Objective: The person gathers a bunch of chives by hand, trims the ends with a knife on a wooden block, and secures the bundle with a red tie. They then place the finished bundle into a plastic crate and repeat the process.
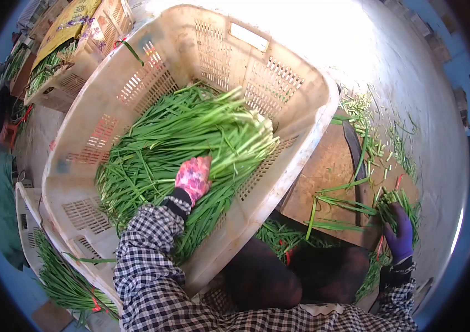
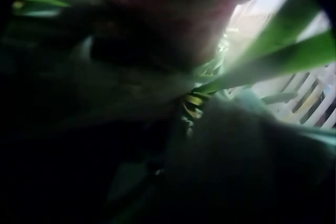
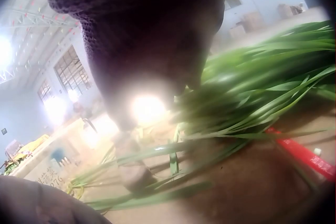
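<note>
Inside the large crate (image 1: 296, 160), the left hand (image 1: 193, 178), in a pink patterned glove, has its fingers curled round some green stalks (image 1: 229, 157) on a loose heap. In the dark left wrist view, blurred leaves (image 2: 283, 56) surround the glove (image 2: 173, 19). At the right, the right hand (image 1: 400, 235), in a purple glove, grips a bunch of green stalks (image 1: 392, 200) at the edge of a round wooden board (image 1: 323, 160). The right wrist view shows this glove (image 3: 152, 40) above the bunch's long leaves (image 3: 262, 87); its fingertips are hidden.
A long dark blade (image 1: 352, 145) lies across the board among loose leaves (image 1: 345, 205). Cut stalk pieces (image 1: 359, 108) are scattered beyond it. More crates stand at the left, one with tied greens (image 1: 66, 276). A red strip (image 3: 307, 155) lies beside the leaves in the right wrist view.
</note>
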Action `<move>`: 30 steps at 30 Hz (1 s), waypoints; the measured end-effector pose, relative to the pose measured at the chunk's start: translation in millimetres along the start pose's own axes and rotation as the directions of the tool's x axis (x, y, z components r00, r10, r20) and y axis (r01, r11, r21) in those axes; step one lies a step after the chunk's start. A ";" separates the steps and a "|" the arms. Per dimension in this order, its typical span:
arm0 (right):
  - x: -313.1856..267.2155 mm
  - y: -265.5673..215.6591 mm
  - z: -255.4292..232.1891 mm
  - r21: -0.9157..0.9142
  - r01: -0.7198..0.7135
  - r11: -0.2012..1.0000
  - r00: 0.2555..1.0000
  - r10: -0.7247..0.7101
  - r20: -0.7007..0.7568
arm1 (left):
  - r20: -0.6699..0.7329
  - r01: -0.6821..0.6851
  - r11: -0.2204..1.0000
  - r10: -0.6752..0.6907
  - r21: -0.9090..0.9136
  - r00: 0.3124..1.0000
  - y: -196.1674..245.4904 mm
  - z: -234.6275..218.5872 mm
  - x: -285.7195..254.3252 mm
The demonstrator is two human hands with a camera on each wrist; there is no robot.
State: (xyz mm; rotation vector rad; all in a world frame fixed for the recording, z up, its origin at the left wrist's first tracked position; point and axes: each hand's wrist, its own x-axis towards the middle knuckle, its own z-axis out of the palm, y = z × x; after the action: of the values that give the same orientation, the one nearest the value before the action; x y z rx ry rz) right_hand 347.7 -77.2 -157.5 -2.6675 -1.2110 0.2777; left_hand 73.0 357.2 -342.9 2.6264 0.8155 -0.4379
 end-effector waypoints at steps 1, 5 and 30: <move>0.6 -1.6 0.2 0.004 -0.004 1.000 1.000 0.004 0.006 | -0.003 -0.053 0.998 0.053 0.031 0.999 2.4 6.1 -4.4; 0.8 -5.5 1.2 0.051 -0.016 0.999 1.000 0.014 0.028 | 0.146 -0.030 0.998 0.039 -0.061 0.988 -3.3 -26.6 13.1; 21.5 -27.9 -14.8 0.001 0.026 1.000 0.996 -0.026 0.080 | 0.271 0.348 0.895 -0.275 -0.278 0.922 -29.2 -17.1 219.1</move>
State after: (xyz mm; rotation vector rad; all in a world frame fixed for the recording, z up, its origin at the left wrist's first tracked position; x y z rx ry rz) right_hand 345.2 -44.4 -138.1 -2.6614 -1.2678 0.3835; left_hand 231.1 492.0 -420.1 2.1047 1.1335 -0.6181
